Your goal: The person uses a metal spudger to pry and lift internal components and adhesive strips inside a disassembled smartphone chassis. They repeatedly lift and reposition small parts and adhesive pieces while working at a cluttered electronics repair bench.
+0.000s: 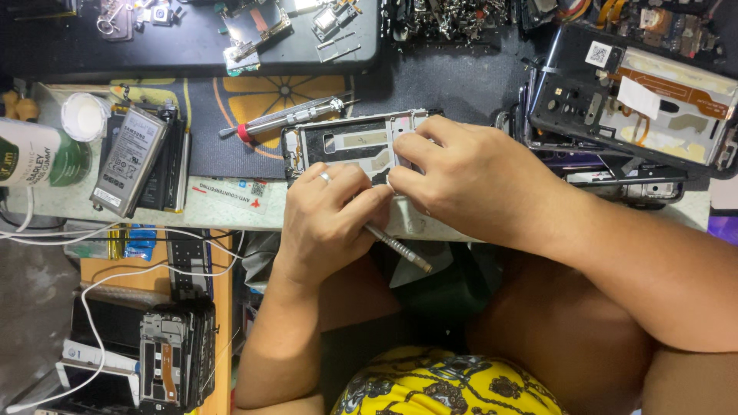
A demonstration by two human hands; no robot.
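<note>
Both hands over an opened phone frame at the bench edge

Left hand [327, 219] pinches a thin metal tool [400, 250], its tip hidden; right hand [469, 180] presses the phone frame [354, 146], fingers curled on it. A slip could gouge the frame or push it off the edge

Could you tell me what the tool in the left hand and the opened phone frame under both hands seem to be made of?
The tool in the left hand looks like metal: a thin grey shaft with a knurled, slightly shiny grip. The opened phone frame, steadied by the right hand, seems a silvery metal rim around a matt dark inner plate, possibly plastic or coated metal, with pale patches that look like tape.
</note>
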